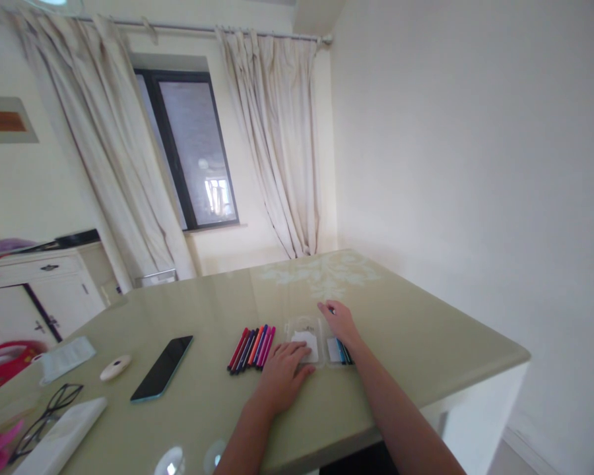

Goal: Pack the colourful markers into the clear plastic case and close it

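Observation:
A clear plastic case (304, 323) lies opened out on the table, with a white paper piece (307, 342) in its left half. My left hand (283, 375) rests flat, fingers stretched over the edge of that half and the paper. Just above the right half, my right hand (340, 320) is closed in a pinch; a small dark end, like a marker's, shows between the fingers. Several blue and dark markers (344, 353) lie in the right half, partly hidden by my right wrist. Left of the case, a row of red, dark, orange, purple and pink markers (251, 349) lies side by side.
The pale green table (212, 409) also carries a phone (162, 368), a white oval object (115, 367), a face mask (68, 358), glasses (44, 422) and a long white box (62, 439). A wall (465, 165) stands on the right; a red basin (14, 359) is at far left.

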The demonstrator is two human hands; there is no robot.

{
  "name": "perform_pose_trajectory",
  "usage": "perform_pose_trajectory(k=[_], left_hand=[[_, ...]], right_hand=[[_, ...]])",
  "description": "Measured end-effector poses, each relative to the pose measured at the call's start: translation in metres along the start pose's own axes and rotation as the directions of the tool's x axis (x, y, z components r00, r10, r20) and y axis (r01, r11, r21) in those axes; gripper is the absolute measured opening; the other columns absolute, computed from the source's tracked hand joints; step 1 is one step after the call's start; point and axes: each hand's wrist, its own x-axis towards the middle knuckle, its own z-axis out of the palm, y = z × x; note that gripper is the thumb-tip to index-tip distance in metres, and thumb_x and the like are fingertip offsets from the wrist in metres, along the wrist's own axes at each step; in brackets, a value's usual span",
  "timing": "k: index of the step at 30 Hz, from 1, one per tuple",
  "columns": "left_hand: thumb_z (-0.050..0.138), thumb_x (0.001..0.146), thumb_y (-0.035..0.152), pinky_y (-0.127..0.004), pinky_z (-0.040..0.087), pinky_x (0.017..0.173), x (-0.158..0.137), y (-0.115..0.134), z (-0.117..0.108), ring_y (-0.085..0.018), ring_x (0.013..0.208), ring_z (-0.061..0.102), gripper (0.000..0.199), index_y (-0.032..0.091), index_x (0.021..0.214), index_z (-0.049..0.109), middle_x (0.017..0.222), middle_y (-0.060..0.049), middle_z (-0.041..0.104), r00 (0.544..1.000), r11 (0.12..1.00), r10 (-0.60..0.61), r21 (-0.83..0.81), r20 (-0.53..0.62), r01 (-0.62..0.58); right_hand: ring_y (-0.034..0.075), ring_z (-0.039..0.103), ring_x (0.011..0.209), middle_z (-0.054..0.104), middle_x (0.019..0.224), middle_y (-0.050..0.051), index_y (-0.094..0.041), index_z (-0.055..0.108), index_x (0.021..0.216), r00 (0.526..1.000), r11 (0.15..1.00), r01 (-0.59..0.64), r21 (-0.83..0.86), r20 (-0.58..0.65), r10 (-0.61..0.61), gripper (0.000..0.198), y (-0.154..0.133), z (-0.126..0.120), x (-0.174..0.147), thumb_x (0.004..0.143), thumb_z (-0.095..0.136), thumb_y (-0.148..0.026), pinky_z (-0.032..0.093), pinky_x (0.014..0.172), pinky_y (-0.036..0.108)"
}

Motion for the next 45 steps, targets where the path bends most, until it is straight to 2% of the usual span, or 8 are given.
perform_pose_trajectory(k=[8, 15, 19, 25, 32, 39, 42, 45], left_hand=[[0.053, 0.096, 0.049, -0.045, 0.034, 0.112, -0.001, -0.002, 0.0, -0.025, 0.128, 0.053, 0.038, 0.028, 0.125, 0.065, 0.138, -0.004, 0.063, 0.999, 0.998, -0.039, -0.041, -0.037, 0.038], [0.059, 0.092, 0.048, -0.046, 0.034, 0.112, 0.0, -0.001, 0.001, -0.027, 0.126, 0.054, 0.038, 0.03, 0.125, 0.065, 0.137, -0.003, 0.064, 0.997, 0.998, -0.068, -0.009, -0.034, 0.067], [0.057, 0.092, 0.052, -0.046, 0.035, 0.111, 0.001, -0.002, 0.006, -0.028, 0.125, 0.055, 0.049, 0.026, 0.134, 0.059, 0.136, -0.007, 0.064, 0.994, 0.996, -0.09, 0.025, -0.056, 0.091], [0.059, 0.088, 0.061, -0.049, 0.031, 0.114, 0.003, -0.005, 0.01, -0.031, 0.134, 0.048, 0.084, 0.021, 0.155, 0.029, 0.148, -0.014, 0.053, 0.971, 0.996, -0.072, 0.03, -0.227, 0.081], [0.045, 0.102, 0.037, -0.04, 0.044, 0.1, 0.005, -0.005, 0.007, -0.022, 0.112, 0.062, 0.036, 0.023, 0.133, 0.054, 0.121, -0.007, 0.069, 0.939, 0.987, 0.008, 0.153, -0.344, 0.048], [0.05, 0.101, 0.03, -0.038, 0.047, 0.089, 0.015, -0.01, 0.022, -0.024, 0.097, 0.067, 0.032, 0.021, 0.13, 0.058, 0.104, -0.007, 0.072, 0.906, 0.891, 0.124, 0.448, -0.404, 0.078], [0.047, 0.102, 0.028, -0.037, 0.047, 0.087, 0.015, -0.016, 0.017, -0.024, 0.1, 0.066, 0.03, 0.019, 0.127, 0.06, 0.107, -0.009, 0.071, 0.907, 0.866, 0.028, 0.464, -0.419, 0.188], [0.038, 0.104, 0.03, -0.037, 0.046, 0.085, 0.006, -0.033, -0.002, -0.025, 0.102, 0.065, 0.034, 0.016, 0.124, 0.062, 0.11, -0.011, 0.07, 0.847, 0.818, -0.223, 0.38, -0.482, 0.431]], right_hand=[[0.019, 0.049, 0.061, 0.047, 0.053, -0.002, -0.022, 0.05, 0.062, 0.965, 0.974, -0.111, 0.198, -0.214, 0.153, 0.058, -0.008, -0.012, -0.001, 0.092, 0.038, -0.071, 0.036, 0.062, 0.029], [0.016, 0.046, 0.057, 0.046, 0.055, -0.004, -0.023, 0.043, 0.06, 0.854, 0.928, -0.083, 0.363, -0.455, 0.254, 0.058, -0.016, -0.015, -0.004, 0.093, 0.04, -0.071, 0.036, 0.058, 0.028], [0.017, 0.048, 0.058, 0.05, 0.057, -0.002, -0.023, 0.047, 0.062, 0.864, 0.919, -0.13, 0.373, -0.413, 0.29, 0.058, -0.019, -0.007, -0.007, 0.093, 0.039, -0.072, 0.036, 0.058, 0.029], [0.018, 0.048, 0.068, 0.052, 0.065, -0.001, -0.023, 0.047, 0.063, 0.966, 0.984, -0.024, 0.174, -0.251, 0.068, 0.055, -0.031, 0.022, -0.02, 0.095, 0.037, -0.067, 0.037, 0.068, 0.03], [0.017, 0.047, 0.068, 0.046, 0.069, -0.002, -0.023, 0.045, 0.064, 0.991, 0.984, 0.05, 0.172, -0.134, -0.027, 0.049, -0.045, 0.029, -0.032, 0.098, 0.041, -0.057, 0.035, 0.066, 0.029], [0.016, 0.051, 0.065, 0.05, 0.067, -0.002, -0.023, 0.049, 0.066, 0.988, 0.904, 0.096, 0.417, 0.071, -0.138, 0.049, -0.051, 0.033, -0.034, 0.097, 0.042, -0.06, 0.042, 0.063, 0.028], [0.018, 0.057, 0.064, 0.057, 0.071, 0.001, -0.022, 0.055, 0.074, 0.994, 0.862, -0.005, 0.506, 0.097, -0.051, 0.05, -0.046, 0.03, -0.028, 0.097, 0.036, -0.063, 0.045, 0.059, 0.028], [0.021, 0.063, 0.074, 0.066, 0.081, 0.007, -0.021, 0.062, 0.082, 0.989, 0.931, -0.08, 0.356, -0.091, 0.119, 0.053, -0.031, 0.012, -0.016, 0.099, 0.03, -0.059, 0.046, 0.063, 0.029]])
